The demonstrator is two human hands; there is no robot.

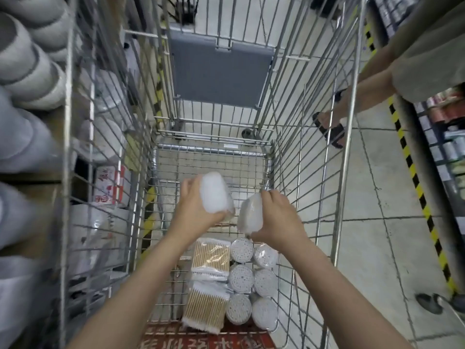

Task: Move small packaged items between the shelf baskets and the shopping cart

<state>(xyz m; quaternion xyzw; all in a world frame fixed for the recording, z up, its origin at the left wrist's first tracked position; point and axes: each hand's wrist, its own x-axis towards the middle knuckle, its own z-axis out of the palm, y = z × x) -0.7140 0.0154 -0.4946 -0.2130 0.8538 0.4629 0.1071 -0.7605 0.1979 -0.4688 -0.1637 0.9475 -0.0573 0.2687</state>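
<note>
Each hand's fingers wrap one white pack, left (pixel 216 195), right (pixel 251 212), above cart floor (pixel 211 170); slick wrap may slip, toppling tubs (pixel 242 250) below.

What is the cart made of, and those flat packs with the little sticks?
The cart looks like shiny silver metal wire: thin bars crossing in a grid. The flat packs seem clear glossy plastic wrap over pale wooden-looking sticks with white tips, probably cotton.

Two bare forearms reaching in from the lower edge, no sleeves visible, left hand (pixel 198 207) and right hand (pixel 278 217) bare, ungloved, without rings or watch
</note>
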